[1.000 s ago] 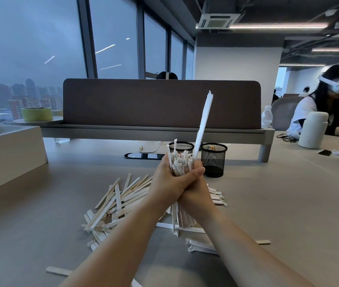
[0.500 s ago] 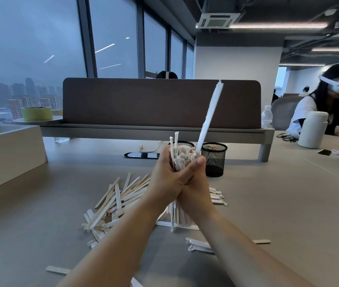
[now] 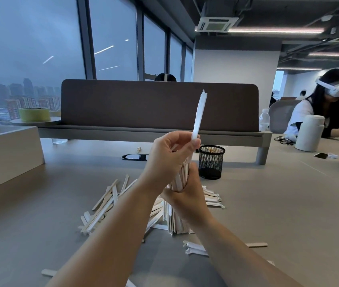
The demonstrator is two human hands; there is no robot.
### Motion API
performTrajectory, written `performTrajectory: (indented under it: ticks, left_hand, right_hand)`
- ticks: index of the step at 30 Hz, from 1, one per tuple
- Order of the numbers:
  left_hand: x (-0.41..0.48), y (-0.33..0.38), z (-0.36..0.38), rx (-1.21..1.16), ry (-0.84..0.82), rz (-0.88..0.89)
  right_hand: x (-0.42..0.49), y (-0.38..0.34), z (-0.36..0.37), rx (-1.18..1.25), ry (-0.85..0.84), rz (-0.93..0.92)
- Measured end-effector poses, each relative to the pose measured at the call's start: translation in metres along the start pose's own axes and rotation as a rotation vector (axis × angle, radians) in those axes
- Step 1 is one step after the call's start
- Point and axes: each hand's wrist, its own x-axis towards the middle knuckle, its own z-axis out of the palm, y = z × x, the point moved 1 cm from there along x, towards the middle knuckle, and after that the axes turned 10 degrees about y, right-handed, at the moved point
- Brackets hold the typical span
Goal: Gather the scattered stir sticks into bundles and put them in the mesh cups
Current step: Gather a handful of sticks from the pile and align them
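Note:
My right hand [image 3: 187, 195] grips an upright bundle of stir sticks [image 3: 178, 179] whose lower ends [image 3: 177, 221] stand on the table. My left hand [image 3: 168, 156] is above it and pinches one long paper-wrapped stick [image 3: 199, 114] that stands out above the bundle. A pile of scattered sticks [image 3: 106, 206] lies on the table behind and left of my arms. More wrapped sticks [image 3: 213, 198] lie to the right. One black mesh cup [image 3: 211, 161] stands just beyond my hands; a second cup is hidden behind my left hand.
A grey desk divider [image 3: 158, 104] runs across the back. Loose sticks [image 3: 195, 248] lie near my right forearm and at the front left [image 3: 48, 272]. A white flask [image 3: 309, 135] and a person in a headset [image 3: 330, 104] are at the right. A box [image 3: 5, 154] stands at the left.
My left hand has let go of the bundle, risen and taken the tall wrapped stick between its fingers. My right hand still holds the bundle.

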Motion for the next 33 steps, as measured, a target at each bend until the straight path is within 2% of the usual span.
performTrajectory:
  ticks: [7,12,19,26,33]
  left_hand:
    - [-0.006,-0.013,-0.001,0.036,0.028,-0.062]
    - [-0.005,-0.017,-0.003,0.080,0.016,-0.157]
    - [0.004,0.003,0.000,0.055,0.035,-0.062]
    - [-0.003,-0.016,-0.003,0.090,-0.001,-0.088]
    - [0.000,-0.008,-0.008,0.297,-0.119,-0.085]
  right_hand:
    - [0.001,0.004,0.003,0.068,-0.010,0.010]
    - [0.000,0.003,0.003,0.020,-0.025,0.011]
    - [-0.002,0.000,-0.001,-0.043,-0.034,0.035]
    - [-0.001,0.002,0.000,0.034,-0.034,0.027]
    - [-0.002,-0.002,0.000,0.030,-0.064,0.035]
